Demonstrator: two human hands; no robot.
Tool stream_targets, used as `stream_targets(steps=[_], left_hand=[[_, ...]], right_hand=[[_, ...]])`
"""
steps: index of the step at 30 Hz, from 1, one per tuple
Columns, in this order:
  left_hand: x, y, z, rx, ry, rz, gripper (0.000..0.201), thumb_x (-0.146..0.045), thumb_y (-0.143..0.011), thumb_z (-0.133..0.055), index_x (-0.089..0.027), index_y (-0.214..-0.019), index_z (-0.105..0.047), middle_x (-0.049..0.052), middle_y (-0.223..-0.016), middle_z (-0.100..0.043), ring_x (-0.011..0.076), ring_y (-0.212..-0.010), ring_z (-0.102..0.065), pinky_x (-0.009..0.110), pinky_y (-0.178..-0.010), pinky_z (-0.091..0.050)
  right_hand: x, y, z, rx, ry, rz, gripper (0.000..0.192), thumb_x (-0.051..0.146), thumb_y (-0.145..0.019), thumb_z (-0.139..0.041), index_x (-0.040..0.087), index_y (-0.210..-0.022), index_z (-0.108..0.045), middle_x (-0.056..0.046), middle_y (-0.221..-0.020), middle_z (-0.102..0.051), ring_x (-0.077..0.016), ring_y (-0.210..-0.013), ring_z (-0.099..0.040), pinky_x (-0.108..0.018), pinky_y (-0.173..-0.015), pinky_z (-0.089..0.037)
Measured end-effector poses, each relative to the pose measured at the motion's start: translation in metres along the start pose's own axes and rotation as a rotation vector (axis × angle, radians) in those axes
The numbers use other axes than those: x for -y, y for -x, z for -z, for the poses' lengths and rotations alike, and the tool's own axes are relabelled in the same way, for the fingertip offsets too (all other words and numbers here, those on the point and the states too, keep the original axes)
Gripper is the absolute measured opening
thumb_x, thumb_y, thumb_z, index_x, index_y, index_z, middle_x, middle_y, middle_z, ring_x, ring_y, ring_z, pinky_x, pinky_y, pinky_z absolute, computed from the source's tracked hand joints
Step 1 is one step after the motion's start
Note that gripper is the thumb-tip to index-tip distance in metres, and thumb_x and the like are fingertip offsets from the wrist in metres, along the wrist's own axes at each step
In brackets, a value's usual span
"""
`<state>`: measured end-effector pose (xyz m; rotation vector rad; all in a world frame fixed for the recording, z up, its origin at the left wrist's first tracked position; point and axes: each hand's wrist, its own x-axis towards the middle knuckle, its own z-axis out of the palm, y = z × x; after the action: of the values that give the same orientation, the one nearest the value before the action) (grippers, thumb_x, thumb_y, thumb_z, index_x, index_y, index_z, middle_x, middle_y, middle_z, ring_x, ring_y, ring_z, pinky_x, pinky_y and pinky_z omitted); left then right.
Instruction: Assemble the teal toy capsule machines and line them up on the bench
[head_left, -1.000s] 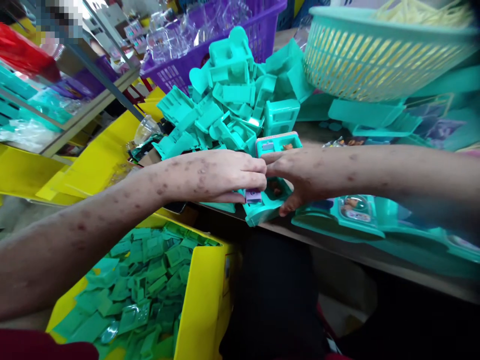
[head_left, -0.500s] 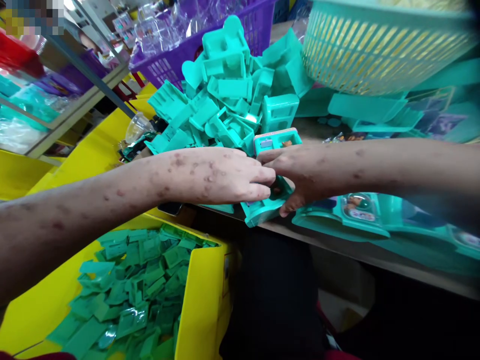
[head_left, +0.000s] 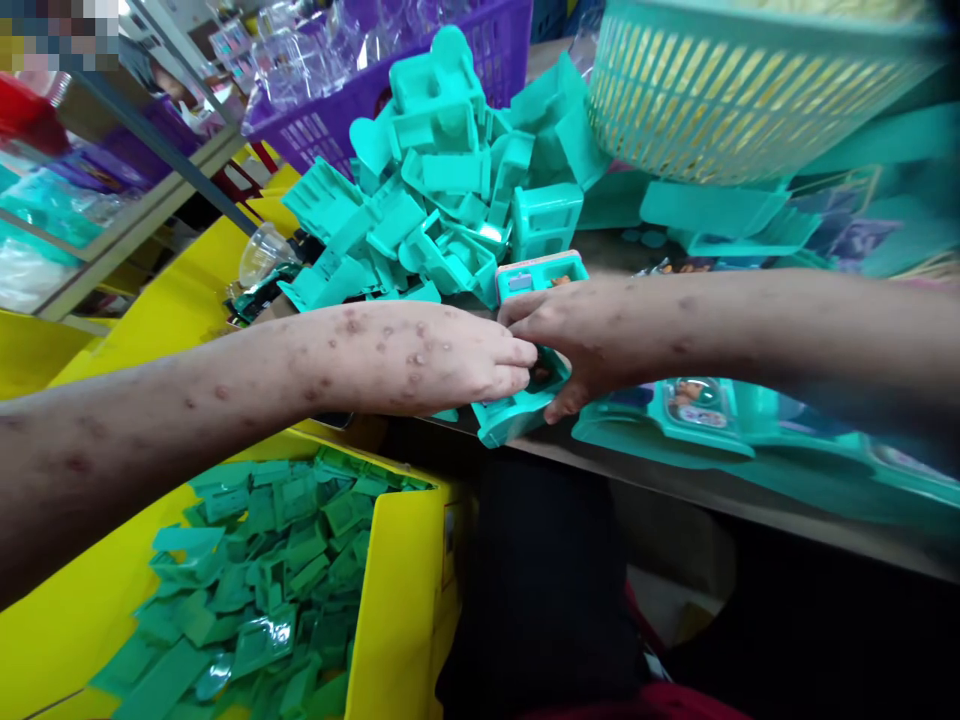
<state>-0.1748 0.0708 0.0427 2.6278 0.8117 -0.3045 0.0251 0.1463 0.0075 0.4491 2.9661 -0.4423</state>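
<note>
Your left hand point(head_left: 469, 355) is now covering the purple piece visible 1 second ago, apparently working inside the turquoise case point(head_left: 510, 418) at the table edge point(head_left: 660, 482); I'm not seeing its grip. Your right hand point(head_left: 574, 340) is grasping the case.

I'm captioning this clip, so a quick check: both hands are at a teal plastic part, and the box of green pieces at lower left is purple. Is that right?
Not quite: the box of green pieces is yellow, not purple, as the head view shows. The left hand and right hand are at a teal plastic part.
</note>
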Motion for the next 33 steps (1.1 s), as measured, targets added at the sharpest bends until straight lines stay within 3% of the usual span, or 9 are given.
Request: stream_targets(steps=[5,12,17,19,22,25,29,31,33], left_hand=[[0.008,0.003,0.0,-0.007,-0.056,-0.116,0.026,-0.016,-0.103,-0.053,-0.026,-0.105,-0.077,0.009,-0.119,-0.076,0.0262,-0.111,-0.072,0.036,-0.095,-0.054],[0.002,0.001,0.005,-0.012,-0.183,-0.094,0.023,-0.02,-0.108,-0.056,-0.023,-0.105,-0.079,0.008,-0.1,-0.073,0.023,-0.092,-0.069,0.034,-0.079,-0.049],[-0.008,-0.014,0.012,0.124,-0.287,-0.06,0.023,-0.008,-0.103,-0.058,-0.018,-0.099,-0.078,0.005,-0.098,-0.071,0.0197,-0.09,-0.066,0.031,-0.084,-0.05],[-0.008,-0.015,0.013,0.116,-0.271,-0.069,0.025,-0.003,-0.101,-0.057,-0.016,-0.095,-0.078,0.004,-0.098,-0.071,0.0192,-0.093,-0.067,0.03,-0.088,-0.051],[-0.006,-0.003,0.007,0.018,-0.248,-0.102,0.02,-0.008,-0.101,-0.066,-0.016,-0.113,-0.08,0.007,-0.111,-0.076,0.0227,-0.103,-0.072,0.031,-0.091,-0.055],[-0.011,0.024,-0.012,-0.194,-0.226,-0.016,0.041,-0.021,-0.105,-0.069,-0.018,-0.146,-0.069,0.013,-0.137,-0.074,0.0258,-0.116,-0.075,0.032,-0.093,-0.059],[-0.036,0.053,-0.049,-0.512,-0.179,0.289,0.032,-0.024,-0.113,-0.055,-0.017,-0.139,-0.071,0.014,-0.144,-0.072,0.0262,-0.13,-0.073,0.035,-0.105,-0.061],[-0.049,0.058,-0.064,-0.583,-0.159,0.379,0.034,-0.022,-0.113,-0.054,-0.017,-0.142,-0.069,0.013,-0.146,-0.072,0.0257,-0.135,-0.071,0.036,-0.108,-0.061],[-0.06,0.057,-0.075,-0.611,-0.14,0.412,0.038,-0.02,-0.112,-0.053,-0.02,-0.148,-0.067,0.011,-0.151,-0.07,0.0247,-0.139,-0.069,0.035,-0.107,-0.062]], right_hand=[[0.008,0.003,0.007,0.061,0.122,-0.004,0.063,0.05,-0.07,-0.104,0.023,-0.122,-0.08,-0.005,-0.135,-0.072,-0.0247,-0.103,-0.072,-0.031,-0.071,-0.042],[0.005,0.004,0.004,0.034,0.183,0.002,0.065,0.058,-0.072,-0.102,0.022,-0.122,-0.079,-0.005,-0.133,-0.072,-0.0238,-0.099,-0.072,-0.031,-0.067,-0.04],[-0.003,0.003,0.0,0.006,0.068,0.052,0.066,0.054,-0.068,-0.104,0.022,-0.121,-0.081,-0.006,-0.134,-0.073,-0.0266,-0.101,-0.072,-0.033,-0.073,-0.046],[-0.005,0.002,-0.001,-0.013,0.028,0.056,0.065,0.054,-0.064,-0.105,0.022,-0.116,-0.082,-0.007,-0.13,-0.074,-0.0289,-0.102,-0.073,-0.035,-0.076,-0.05],[-0.006,0.003,-0.002,-0.012,0.002,0.051,0.061,0.053,-0.063,-0.105,0.021,-0.11,-0.083,-0.009,-0.128,-0.073,-0.0316,-0.104,-0.073,-0.039,-0.083,-0.055],[-0.006,0.008,-0.002,0.008,-0.022,0.063,0.064,0.05,-0.068,-0.104,0.024,-0.122,-0.081,-0.01,-0.134,-0.073,-0.0335,-0.111,-0.073,-0.041,-0.089,-0.056],[-0.007,0.018,-0.003,-0.048,-0.081,0.077,0.105,0.046,-0.074,-0.101,0.038,-0.166,-0.053,-0.009,-0.147,-0.07,-0.0333,-0.115,-0.073,-0.04,-0.09,-0.057],[-0.008,0.022,-0.005,-0.03,-0.078,0.104,0.105,0.046,-0.082,-0.095,0.04,-0.173,-0.043,-0.008,-0.144,-0.071,-0.0303,-0.108,-0.075,-0.038,-0.085,-0.058],[-0.01,0.023,-0.008,-0.014,-0.053,0.149,0.097,0.046,-0.087,-0.09,0.04,-0.172,-0.044,-0.008,-0.143,-0.07,-0.0281,-0.105,-0.075,-0.035,-0.082,-0.057]])
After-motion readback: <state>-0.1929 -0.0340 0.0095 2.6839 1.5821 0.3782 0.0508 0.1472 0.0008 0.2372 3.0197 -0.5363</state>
